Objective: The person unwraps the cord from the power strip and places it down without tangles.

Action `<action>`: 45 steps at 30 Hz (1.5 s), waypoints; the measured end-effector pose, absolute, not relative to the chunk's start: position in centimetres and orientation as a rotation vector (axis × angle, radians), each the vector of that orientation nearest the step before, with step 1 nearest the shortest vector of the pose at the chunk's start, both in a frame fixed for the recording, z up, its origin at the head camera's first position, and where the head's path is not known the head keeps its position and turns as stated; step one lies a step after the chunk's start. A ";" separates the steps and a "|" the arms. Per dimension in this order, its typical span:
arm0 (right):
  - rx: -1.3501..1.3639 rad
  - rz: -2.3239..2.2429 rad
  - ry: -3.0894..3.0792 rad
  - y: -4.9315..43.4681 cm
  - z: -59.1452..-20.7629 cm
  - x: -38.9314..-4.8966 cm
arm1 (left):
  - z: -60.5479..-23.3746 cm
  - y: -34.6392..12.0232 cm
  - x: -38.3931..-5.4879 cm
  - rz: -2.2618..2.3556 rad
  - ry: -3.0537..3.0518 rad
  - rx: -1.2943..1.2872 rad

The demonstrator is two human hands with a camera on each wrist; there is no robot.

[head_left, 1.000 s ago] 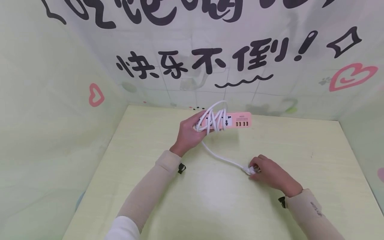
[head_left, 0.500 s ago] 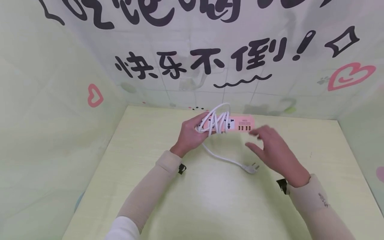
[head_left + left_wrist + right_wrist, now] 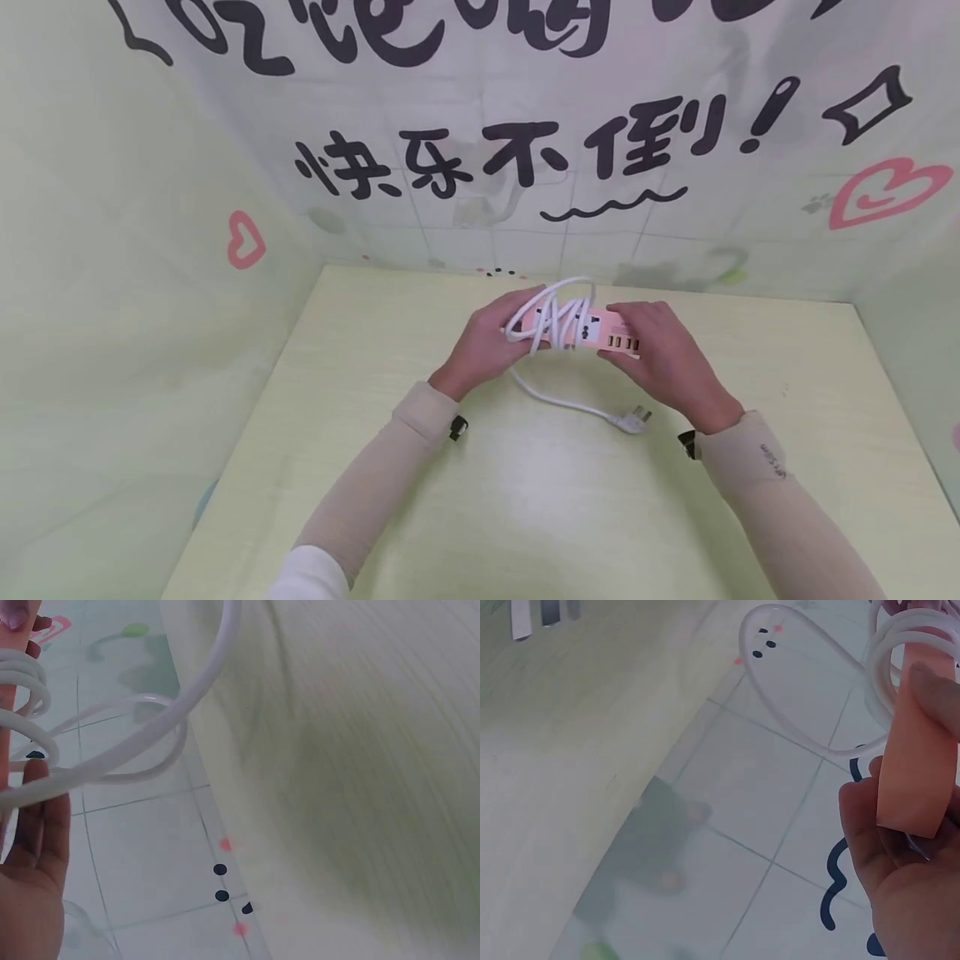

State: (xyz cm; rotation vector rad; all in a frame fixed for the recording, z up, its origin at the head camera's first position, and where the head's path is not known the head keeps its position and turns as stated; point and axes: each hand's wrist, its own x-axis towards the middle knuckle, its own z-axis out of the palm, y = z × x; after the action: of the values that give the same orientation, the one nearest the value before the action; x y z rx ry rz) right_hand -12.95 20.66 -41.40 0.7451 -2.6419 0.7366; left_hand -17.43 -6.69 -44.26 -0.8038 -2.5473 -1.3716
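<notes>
A pink power strip with white sockets and several USB ports is held up between both hands, its white cord wound around the left part. My left hand grips the strip's left end together with the cord loops. Around the right end, by the USB ports, my right hand has its thumb and fingers. In the right wrist view the strip's pink side lies between thumb and fingers. A free length of cord hangs down to the white plug, its metal prongs pointing up and right.
The pale wooden table spreads below the hands. Behind it hangs a printed backdrop with black lettering and pink hearts, and similar cloth closes off the left and right sides.
My right hand has let go of the plug, moved up and taken hold of the strip's right end. The strip and left hand have shifted slightly right and down.
</notes>
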 end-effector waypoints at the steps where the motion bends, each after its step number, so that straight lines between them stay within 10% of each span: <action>1: 0.740 0.744 -2.643 20.8 -41.5 -12.9 | -44.2 -6.6 -17.4 -1.350 -2.582 -0.782; 45: 1.027 1.064 -2.557 21.9 -42.4 -8.9 | -42.5 -9.4 -20.4 -1.539 -2.459 -0.580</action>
State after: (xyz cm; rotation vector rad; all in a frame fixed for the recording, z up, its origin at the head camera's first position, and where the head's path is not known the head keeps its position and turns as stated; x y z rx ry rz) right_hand -8.86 21.94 -42.41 1.0272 -2.5575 1.0636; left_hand -20.37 -9.40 -42.52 -0.5797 -2.4594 -1.5388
